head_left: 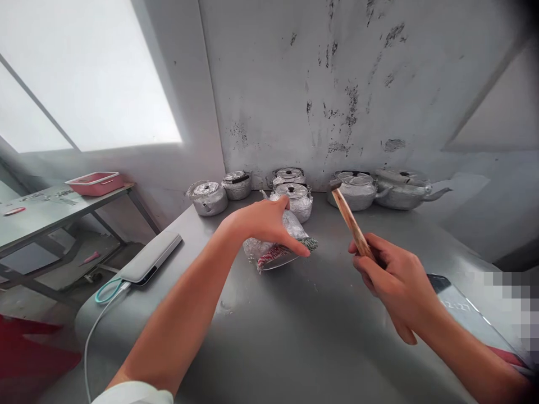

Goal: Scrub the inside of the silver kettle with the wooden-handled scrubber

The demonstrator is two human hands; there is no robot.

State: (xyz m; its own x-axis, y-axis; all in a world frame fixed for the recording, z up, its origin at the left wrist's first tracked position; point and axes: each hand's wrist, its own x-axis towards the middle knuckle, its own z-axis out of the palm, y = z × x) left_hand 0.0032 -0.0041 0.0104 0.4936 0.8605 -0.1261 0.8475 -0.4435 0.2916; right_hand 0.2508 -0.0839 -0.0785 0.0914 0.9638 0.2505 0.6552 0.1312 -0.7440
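My left hand (267, 221) reaches over a clear, crinkled plastic bag (297, 224) on the metal table, with thumb and fingers spread apart. Its thumb lies across the bag; the far fingertips are hidden, so how firmly they touch it cannot be seen. Red-and-white and green-and-white twisted cord edging (269, 257) shows along the bag's near side. In my right hand (389, 275) is a flat wooden stick (351, 221), gripped at its lower end and tilted up to the left, above the table and apart from the bag.
Several dented silver kettles (353, 188) stand along the wall, one (295, 199) just behind the bag. A white power bank (154, 258) with a cable lies left. Beside my right forearm rests a phone (471, 311). A pink basket (95, 184) sits on a side table (46, 210).
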